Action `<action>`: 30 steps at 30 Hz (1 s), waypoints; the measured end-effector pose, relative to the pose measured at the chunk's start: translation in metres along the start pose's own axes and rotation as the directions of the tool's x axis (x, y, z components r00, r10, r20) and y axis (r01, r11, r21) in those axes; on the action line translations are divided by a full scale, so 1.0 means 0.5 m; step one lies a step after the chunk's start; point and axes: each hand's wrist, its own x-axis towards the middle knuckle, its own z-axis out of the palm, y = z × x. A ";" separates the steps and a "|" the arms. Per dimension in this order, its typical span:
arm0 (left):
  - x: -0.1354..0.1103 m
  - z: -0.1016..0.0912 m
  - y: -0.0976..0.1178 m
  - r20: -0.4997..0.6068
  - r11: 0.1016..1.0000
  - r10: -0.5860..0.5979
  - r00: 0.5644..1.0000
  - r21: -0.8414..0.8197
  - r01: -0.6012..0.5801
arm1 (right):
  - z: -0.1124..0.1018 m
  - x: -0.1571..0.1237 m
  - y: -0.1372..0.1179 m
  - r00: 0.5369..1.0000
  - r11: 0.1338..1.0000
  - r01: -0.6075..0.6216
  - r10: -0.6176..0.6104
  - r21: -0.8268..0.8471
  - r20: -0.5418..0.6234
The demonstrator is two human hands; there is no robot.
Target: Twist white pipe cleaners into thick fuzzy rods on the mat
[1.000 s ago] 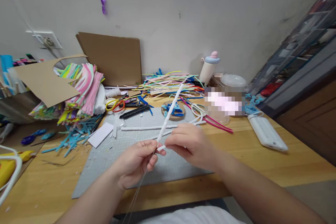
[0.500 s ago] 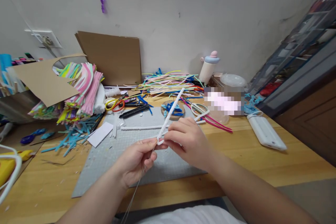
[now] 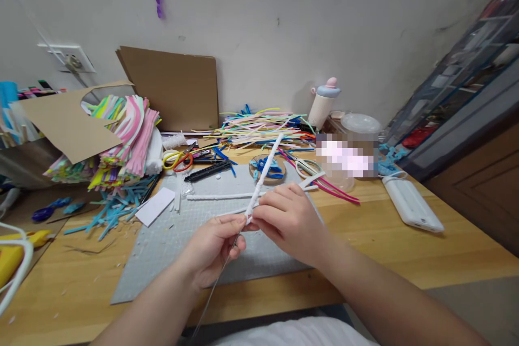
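Far to the left of the grey mat, a yellow object lies on the wooden bench. A cut sheet of cardboard leans over a stack of coloured pipe cleaners behind the mat's left corner. Blue scraps are scattered just left of the mat, and a white card rests on its left edge. Above the mat's near half, the left hand is closed in a pinch, thumb and forefinger holding a thin wire that runs down toward the person. It holds the wire right where it meets the lower end of a white pipe cleaner. That pipe cleaner rises at a slant over the mat's middle toward its far edge. The right hand touches the left, its fingers closed narrowly on the same lower end of the pipe cleaner. Beyond the mat's far edge lies a loose heap of coloured strips. A small bottle stands to the right of that heap. Well right of the mat a white case lies flat on the bench.
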 end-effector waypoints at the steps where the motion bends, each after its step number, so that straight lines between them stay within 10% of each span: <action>1: -0.001 0.001 -0.001 0.002 1.000 0.016 1.000 0.020 -0.016 | 0.001 -0.001 -0.001 1.000 1.000 0.001 -0.001 -0.010 -0.004; 22: -0.004 0.029 0.001 -0.212 0.873 0.264 0.941 0.468 -0.139 | 0.006 -0.016 -0.002 1.000 0.997 0.029 -0.029 -0.076 -0.001; 30: -0.054 0.034 0.012 -0.019 0.432 0.478 0.878 0.875 -0.216 | -0.070 0.005 -0.027 0.963 0.947 0.259 -0.238 -0.191 0.125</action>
